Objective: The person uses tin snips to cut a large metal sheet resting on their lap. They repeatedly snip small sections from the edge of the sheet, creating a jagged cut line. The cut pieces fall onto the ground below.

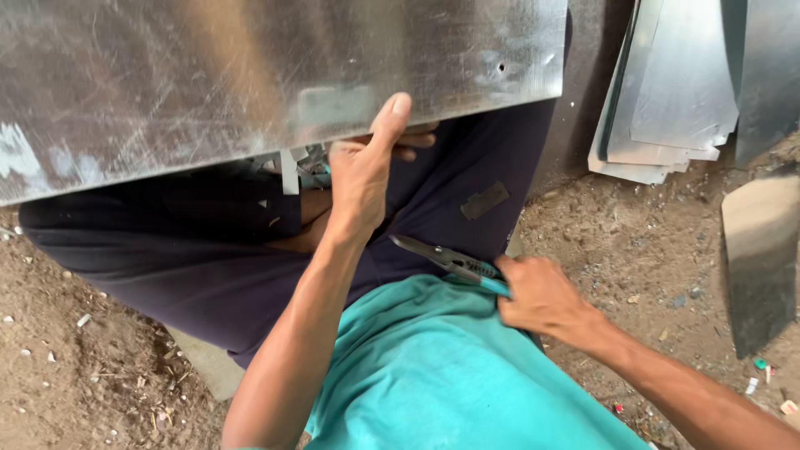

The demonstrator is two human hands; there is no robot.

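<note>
**Sheet steadied on the lap, snips held low**

The left hand (364,171) reaches up to the lower edge of the metal sheet (275,75), which lies across the person's lap and fills the top of the view. Its thumb is pressed flat against the near face of the sheet while the other fingers (414,142) curl under the edge, so the hand is closed on the sheet in a pinch.

The right hand (542,296) is wrapped tight around the teal handles of the snips (446,260), low by the hip. The snips' long axis runs from the fist up and to the left, blades pointing at the left wrist; the blades look nearly closed and hold nothing. They are apart from the sheet, whose lower edge lies above and ahead of the blade tips. The left hand is already on that edge; the right is the farther one.

On the dirt floor (642,242), toward its upper right corner, a stack of cut sheets (667,108) leans, with a separate offcut (762,258) below it.
</note>
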